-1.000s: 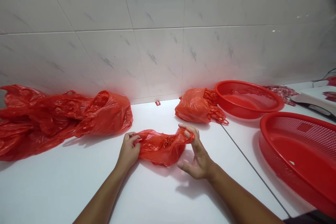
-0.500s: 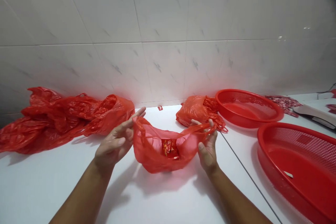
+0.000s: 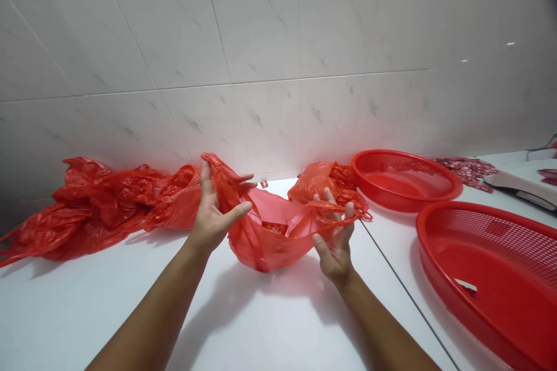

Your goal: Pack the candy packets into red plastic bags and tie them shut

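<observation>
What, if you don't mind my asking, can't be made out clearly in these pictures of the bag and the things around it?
The printed packet in the red plastic bag: head view, mostly hidden by the bag's wall.
The small red tag beyond the bag: head view, too small to read.
The white flat device: head view, cut off by the right edge, so its kind is unclear.

My left hand [image 3: 212, 214] raised higher, red plastic bag [image 3: 261, 237] handle lifted with it; right hand [image 3: 334, 246] lower, other handle stretched; mouth wider; packet [image 3: 275, 228] inside now mostly hidden.
</observation>
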The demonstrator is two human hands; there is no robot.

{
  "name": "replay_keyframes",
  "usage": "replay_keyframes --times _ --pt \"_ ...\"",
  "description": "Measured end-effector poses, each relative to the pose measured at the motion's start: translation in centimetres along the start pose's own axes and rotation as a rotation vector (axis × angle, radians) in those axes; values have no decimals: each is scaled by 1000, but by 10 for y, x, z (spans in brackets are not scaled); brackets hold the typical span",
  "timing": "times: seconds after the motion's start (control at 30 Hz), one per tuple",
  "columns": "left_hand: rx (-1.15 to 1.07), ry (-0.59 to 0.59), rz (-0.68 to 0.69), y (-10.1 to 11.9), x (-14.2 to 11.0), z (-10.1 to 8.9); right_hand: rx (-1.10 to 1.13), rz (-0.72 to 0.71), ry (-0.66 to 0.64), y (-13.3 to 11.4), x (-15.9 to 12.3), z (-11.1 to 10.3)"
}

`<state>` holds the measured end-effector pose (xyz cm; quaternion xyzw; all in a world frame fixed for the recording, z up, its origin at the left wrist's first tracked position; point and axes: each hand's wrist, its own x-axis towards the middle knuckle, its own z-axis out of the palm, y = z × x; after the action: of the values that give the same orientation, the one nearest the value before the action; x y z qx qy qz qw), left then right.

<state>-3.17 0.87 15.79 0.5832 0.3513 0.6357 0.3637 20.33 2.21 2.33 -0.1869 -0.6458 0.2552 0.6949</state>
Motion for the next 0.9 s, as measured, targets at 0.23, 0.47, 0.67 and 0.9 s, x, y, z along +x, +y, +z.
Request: replay_keyframes --times 0.23,0.47,0.67,0.9 --pt "158 171 15 -47 -40 16 -78 -63 -72 8 -3 0" --pt "-168 179 -156 -98 -79 -10 176 103 -37 9 -3 6" --pt "-40 -83 -255 -119 -89 -24 267 279 -135 12 -6 0" --pt "187 70 -355 -124 -97 0 662 453 89 22 -1 -6"
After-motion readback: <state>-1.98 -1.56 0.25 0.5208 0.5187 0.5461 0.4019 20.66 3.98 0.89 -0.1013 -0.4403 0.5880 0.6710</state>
